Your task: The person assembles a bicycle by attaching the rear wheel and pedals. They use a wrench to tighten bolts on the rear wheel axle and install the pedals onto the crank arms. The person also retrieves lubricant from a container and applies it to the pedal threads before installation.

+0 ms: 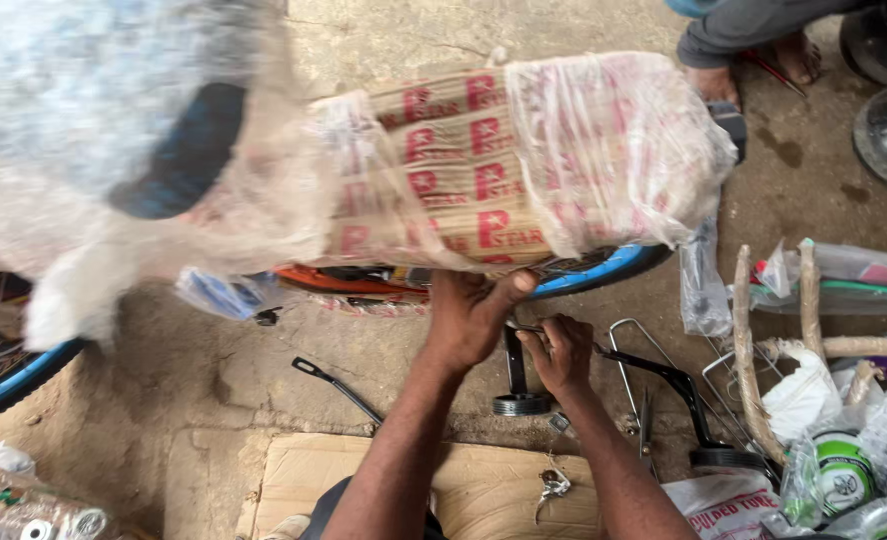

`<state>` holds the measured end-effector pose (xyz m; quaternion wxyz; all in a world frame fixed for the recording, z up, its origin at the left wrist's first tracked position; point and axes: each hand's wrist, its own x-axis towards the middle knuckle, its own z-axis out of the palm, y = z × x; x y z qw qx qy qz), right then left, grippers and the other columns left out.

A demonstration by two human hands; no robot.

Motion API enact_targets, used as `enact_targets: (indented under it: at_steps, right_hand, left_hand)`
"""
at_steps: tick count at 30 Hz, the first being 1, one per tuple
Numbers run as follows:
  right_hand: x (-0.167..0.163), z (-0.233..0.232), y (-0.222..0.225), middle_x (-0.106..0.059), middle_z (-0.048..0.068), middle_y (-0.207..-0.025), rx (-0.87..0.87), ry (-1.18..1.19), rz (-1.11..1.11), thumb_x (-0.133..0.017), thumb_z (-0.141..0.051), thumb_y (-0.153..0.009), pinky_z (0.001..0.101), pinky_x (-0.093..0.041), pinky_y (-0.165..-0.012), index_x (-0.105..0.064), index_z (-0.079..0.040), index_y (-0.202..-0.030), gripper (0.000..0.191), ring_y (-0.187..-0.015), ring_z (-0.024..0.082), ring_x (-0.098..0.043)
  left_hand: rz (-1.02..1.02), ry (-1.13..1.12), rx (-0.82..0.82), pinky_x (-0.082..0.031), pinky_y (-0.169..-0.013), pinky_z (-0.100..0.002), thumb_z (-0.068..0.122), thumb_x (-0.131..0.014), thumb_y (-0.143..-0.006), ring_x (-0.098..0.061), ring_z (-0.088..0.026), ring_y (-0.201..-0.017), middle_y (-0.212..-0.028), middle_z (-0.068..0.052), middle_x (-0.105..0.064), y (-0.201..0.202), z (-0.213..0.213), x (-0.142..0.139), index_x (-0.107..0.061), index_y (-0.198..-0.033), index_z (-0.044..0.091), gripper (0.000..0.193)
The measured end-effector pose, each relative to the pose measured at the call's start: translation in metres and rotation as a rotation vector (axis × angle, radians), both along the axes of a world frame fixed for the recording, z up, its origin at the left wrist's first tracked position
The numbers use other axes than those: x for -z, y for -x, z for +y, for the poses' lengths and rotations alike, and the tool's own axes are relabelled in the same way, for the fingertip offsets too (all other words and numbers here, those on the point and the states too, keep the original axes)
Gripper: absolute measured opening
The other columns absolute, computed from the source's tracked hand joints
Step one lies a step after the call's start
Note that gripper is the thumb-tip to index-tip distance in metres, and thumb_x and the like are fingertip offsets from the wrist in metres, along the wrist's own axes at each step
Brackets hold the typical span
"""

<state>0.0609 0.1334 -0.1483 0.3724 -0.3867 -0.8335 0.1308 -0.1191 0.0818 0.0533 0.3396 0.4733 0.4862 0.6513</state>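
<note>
At the far left a blue-rimmed wheel (9, 385) showed beneath blurred plastic wrapping (114, 150). A black kickstand (336, 387) lay on the concrete floor (194, 380). The left hand (469, 315) gripped the frame under the cardboard-wrapped bicycle (464, 165), thumb pressed up against it. Just beside it, the right hand (561, 352) closed its fingers around a thin metal tool (524, 328), above a small black training wheel (522, 403). Wire baskets (654, 360) lay further right.
</note>
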Motion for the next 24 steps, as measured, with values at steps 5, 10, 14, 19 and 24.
enact_targets:
  at_steps: [5,10,14,19,24]
  right_hand:
    - [-0.002,0.005,0.002,-0.055,0.004,-0.066,0.009,0.069,-0.073,-0.072,-0.043,-0.089,0.0451,-0.038,-0.071,-0.059,-0.01,-0.075,0.038,-0.066,0.027,-0.057]
    - [-0.007,0.007,0.005,-0.052,0.003,-0.064,0.029,0.067,-0.089,-0.07,-0.048,-0.091,0.045,-0.038,-0.071,-0.053,-0.009,-0.069,0.047,-0.065,0.027,-0.055]
    - [-0.022,0.004,0.01,-0.055,0.003,-0.066,-0.003,0.062,-0.077,-0.066,-0.047,-0.093,0.0446,-0.04,-0.073,-0.057,-0.011,-0.074,0.041,-0.066,0.027,-0.056]
    - [-0.036,0.005,0.014,-0.058,0.007,-0.066,-0.015,0.253,-0.181,-0.064,-0.049,-0.094,0.0465,-0.044,-0.074,-0.06,-0.008,-0.078,0.043,-0.066,0.03,-0.059]
    - [-0.043,0.011,0.006,-0.065,0.011,-0.083,-0.144,-0.051,-0.307,-0.057,-0.038,-0.098,0.0512,-0.044,-0.07,-0.07,-0.015,-0.094,0.027,-0.079,0.037,-0.064]
  left_hand:
    - [0.308,0.145,-0.065,-0.056,-0.084,-0.042,0.043,-0.068,-0.099,-0.075,-0.032,-0.089,-0.093,-0.017,-0.076,0.009,-0.01,-0.004,-0.073,-0.11,0.001,0.043]
    - [0.666,-0.06,-0.275,-0.047,-0.101,-0.054,0.025,-0.069,-0.095,-0.058,-0.046,-0.119,-0.126,-0.025,-0.064,0.012,-0.023,0.002,-0.057,-0.132,0.001,0.046]
    - [0.714,0.074,-0.333,-0.044,-0.102,-0.055,0.021,-0.07,-0.088,-0.056,-0.046,-0.121,-0.129,-0.026,-0.06,0.009,-0.031,-0.001,-0.051,-0.136,0.001,0.056]
    - [0.736,0.166,-0.392,-0.044,-0.099,-0.055,0.02,-0.071,-0.082,-0.057,-0.045,-0.117,-0.124,-0.025,-0.062,0.007,-0.039,-0.012,-0.052,-0.135,0.0,0.061]
    - [0.85,0.361,-0.429,-0.047,-0.098,-0.052,0.021,-0.073,-0.082,-0.06,-0.04,-0.113,-0.114,-0.021,-0.065,0.005,-0.044,0.006,-0.061,-0.116,0.001,0.041]
